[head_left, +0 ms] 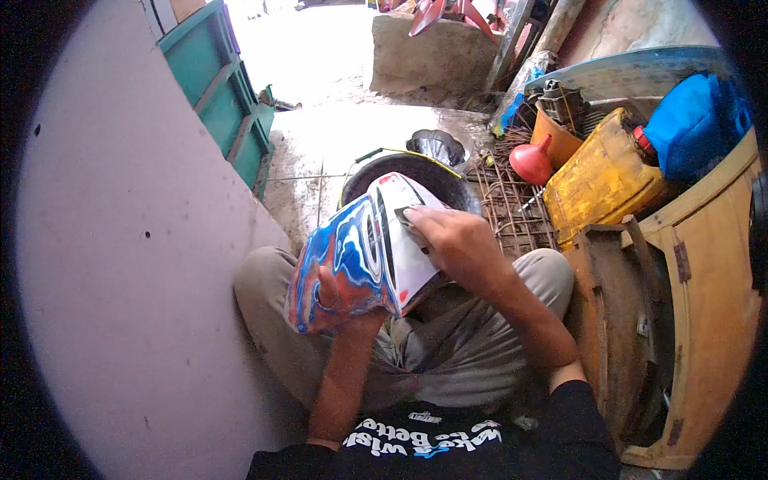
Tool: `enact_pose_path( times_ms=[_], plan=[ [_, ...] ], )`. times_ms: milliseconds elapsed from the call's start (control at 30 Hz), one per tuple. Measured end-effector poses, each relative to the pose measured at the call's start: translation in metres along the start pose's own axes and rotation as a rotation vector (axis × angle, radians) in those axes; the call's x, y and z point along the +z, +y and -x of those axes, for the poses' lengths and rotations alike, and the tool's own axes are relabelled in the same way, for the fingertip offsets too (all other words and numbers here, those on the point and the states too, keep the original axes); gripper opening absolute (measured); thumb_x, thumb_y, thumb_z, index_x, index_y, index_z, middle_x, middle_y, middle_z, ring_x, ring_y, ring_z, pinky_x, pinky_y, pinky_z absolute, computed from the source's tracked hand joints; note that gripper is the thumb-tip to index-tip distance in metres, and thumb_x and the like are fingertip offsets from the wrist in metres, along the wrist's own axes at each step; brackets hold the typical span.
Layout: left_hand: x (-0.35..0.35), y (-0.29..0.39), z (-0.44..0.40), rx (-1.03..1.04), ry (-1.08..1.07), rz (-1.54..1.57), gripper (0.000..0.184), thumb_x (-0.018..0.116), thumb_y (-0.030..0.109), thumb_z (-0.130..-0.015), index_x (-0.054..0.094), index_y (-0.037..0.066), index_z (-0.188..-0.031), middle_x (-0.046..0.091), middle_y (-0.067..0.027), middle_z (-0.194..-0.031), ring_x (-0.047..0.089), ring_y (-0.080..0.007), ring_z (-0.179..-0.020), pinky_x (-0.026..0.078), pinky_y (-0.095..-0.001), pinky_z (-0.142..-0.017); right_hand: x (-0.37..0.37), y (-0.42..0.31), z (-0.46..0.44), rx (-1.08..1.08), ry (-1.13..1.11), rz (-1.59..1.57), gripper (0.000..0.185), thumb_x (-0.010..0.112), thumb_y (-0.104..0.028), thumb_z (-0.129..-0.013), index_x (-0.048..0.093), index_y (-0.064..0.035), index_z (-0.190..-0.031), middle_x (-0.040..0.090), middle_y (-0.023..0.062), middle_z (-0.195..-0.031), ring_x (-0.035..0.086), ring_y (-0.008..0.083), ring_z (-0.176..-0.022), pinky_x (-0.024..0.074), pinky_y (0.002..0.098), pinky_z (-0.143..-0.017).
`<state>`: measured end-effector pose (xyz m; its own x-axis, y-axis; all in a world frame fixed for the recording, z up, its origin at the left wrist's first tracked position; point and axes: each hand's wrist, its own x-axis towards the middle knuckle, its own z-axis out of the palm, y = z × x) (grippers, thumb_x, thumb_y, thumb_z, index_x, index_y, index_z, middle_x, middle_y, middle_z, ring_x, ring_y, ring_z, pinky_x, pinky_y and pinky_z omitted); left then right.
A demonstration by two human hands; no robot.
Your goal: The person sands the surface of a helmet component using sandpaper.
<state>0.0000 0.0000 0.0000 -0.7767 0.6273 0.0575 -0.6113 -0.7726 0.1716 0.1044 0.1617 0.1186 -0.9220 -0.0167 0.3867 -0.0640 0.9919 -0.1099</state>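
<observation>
A curved painted panel (352,240), like a motorcycle fairing, is tilted above my lap. Its near left part has worn blue, orange and white swirls; the right part is white with dark stripes and red marks. My left hand (340,308) grips the lower edge, thumb on the swirled face and the other fingers hidden underneath. On the white part, my right hand (456,244) presses a small dark sheet (402,214), which looks like sandpaper, flat under its fingertips. Behind the panel stands a black bucket (416,170), partly covered by it.
A pale wall (136,240) and green door (208,84) flank my left. To the right are a rusty metal grid (512,200), red funnel (531,162), yellow jerrycan (604,176), blue container (696,124) and curved wooden furniture piece (720,296). A dark basin (436,147) lies beyond the bucket.
</observation>
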Motion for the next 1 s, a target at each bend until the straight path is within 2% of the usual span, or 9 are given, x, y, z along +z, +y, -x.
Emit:
enact_pose_path(
  times_ms=[167, 333, 467, 600, 700, 767, 833, 900, 1000],
  plan=[
    [0.006, 0.016, -0.007, -0.043, 0.001, -0.172, 0.101, 0.056, 0.077, -0.089, 0.034, 0.006, -0.157, 0.050, -0.0184, -0.150, 0.053, -0.0343, -0.134, 0.042, -0.0531, -0.114, 0.003, -0.063, -0.008, -0.338, 0.264, -0.184, 0.029, 0.065, -0.011, -0.088, 0.070, -0.0062, -0.116, 0.075, 0.0115, -0.113, 0.075, 0.0236, -0.100, 0.0614, 0.0372, -0.084],
    [0.073, 0.002, 0.011, -0.064, 0.032, -0.455, 0.106, 0.061, 0.079, -0.084, 0.035, 0.006, -0.157, 0.053, -0.0181, -0.147, 0.055, -0.0342, -0.132, 0.045, -0.0522, -0.112, -0.004, 0.008, -0.015, 0.168, -0.057, -0.006, 0.022, 0.064, -0.010, -0.091, 0.072, -0.0063, -0.111, 0.075, 0.0130, -0.112, 0.076, 0.0263, -0.090, 0.0611, 0.0397, -0.080],
    [0.040, 0.000, 0.008, -0.105, -0.059, -0.354, 0.111, 0.062, 0.081, -0.082, 0.033, 0.004, -0.157, 0.050, -0.0190, -0.150, 0.052, -0.0357, -0.136, 0.042, -0.0531, -0.115, 0.001, -0.050, 0.002, -0.324, 0.193, -0.201, 0.026, 0.064, -0.015, -0.091, 0.069, -0.0058, -0.114, 0.075, 0.0137, -0.112, 0.076, 0.0282, -0.093, 0.0608, 0.0415, -0.079],
    [0.064, 0.006, 0.013, -0.136, -0.043, -0.389, 0.114, 0.065, 0.080, -0.081, 0.030, 0.003, -0.157, 0.049, -0.0193, -0.151, 0.052, -0.0366, -0.136, 0.041, -0.0535, -0.116, -0.001, 0.003, -0.011, 0.135, -0.031, 0.032, 0.027, 0.063, -0.016, -0.090, 0.069, -0.0059, -0.114, 0.074, 0.0154, -0.106, 0.074, 0.0299, -0.094, 0.0596, 0.0414, -0.079],
    [0.061, 0.003, 0.008, -0.114, -0.090, -0.357, 0.113, 0.066, 0.079, -0.082, 0.030, 0.003, -0.158, 0.049, -0.0201, -0.151, 0.052, -0.0375, -0.136, 0.041, -0.0543, -0.116, -0.012, -0.007, -0.007, 0.045, -0.126, 0.046, 0.024, 0.063, -0.014, -0.090, 0.069, -0.0059, -0.111, 0.074, 0.0138, -0.102, 0.074, 0.0289, -0.092, 0.0597, 0.0399, -0.077],
    [0.030, 0.003, 0.007, -0.092, -0.064, -0.347, 0.107, 0.060, 0.079, -0.086, 0.031, 0.005, -0.158, 0.047, -0.0194, -0.153, 0.050, -0.0371, -0.138, 0.039, -0.0550, -0.117, 0.008, -0.045, -0.001, -0.270, 0.297, -0.156, 0.013, 0.063, -0.013, -0.088, 0.064, -0.0064, -0.099, 0.070, 0.0126, -0.089, 0.073, 0.0286, -0.078, 0.0595, 0.0406, -0.071],
    [0.003, 0.011, 0.011, -0.078, -0.033, -0.366, 0.099, 0.050, 0.079, -0.091, 0.033, 0.008, -0.157, 0.045, -0.0182, -0.155, 0.048, -0.0360, -0.140, 0.036, -0.0556, -0.119, 0.004, -0.039, -0.004, -0.300, 0.264, -0.216, 0.016, 0.063, -0.013, -0.089, 0.065, -0.0056, -0.103, 0.070, 0.0149, -0.089, 0.073, 0.0299, -0.082, 0.0597, 0.0418, -0.071],
    [0.035, 0.008, 0.012, -0.069, -0.107, -0.328, 0.096, 0.048, 0.079, -0.093, 0.035, 0.008, -0.156, 0.047, -0.0183, -0.154, 0.049, -0.0354, -0.139, 0.036, -0.0558, -0.118, -0.009, -0.004, -0.010, 0.043, 0.010, -0.083, 0.020, 0.064, -0.013, -0.090, 0.069, -0.0069, -0.108, 0.072, 0.0154, -0.092, 0.073, 0.0313, -0.084, 0.0585, 0.0426, -0.070],
    [0.051, 0.000, 0.008, -0.079, -0.257, -0.192, 0.096, 0.049, 0.078, -0.093, 0.036, 0.006, -0.155, 0.051, -0.0184, -0.151, 0.050, -0.0346, -0.137, 0.037, -0.0552, -0.118, -0.007, 0.012, -0.008, 0.050, -0.010, 0.000, 0.022, 0.062, -0.016, -0.090, 0.068, -0.0089, -0.110, 0.072, 0.0126, -0.092, 0.073, 0.0305, -0.082, 0.0577, 0.0440, -0.068]
  ],
)
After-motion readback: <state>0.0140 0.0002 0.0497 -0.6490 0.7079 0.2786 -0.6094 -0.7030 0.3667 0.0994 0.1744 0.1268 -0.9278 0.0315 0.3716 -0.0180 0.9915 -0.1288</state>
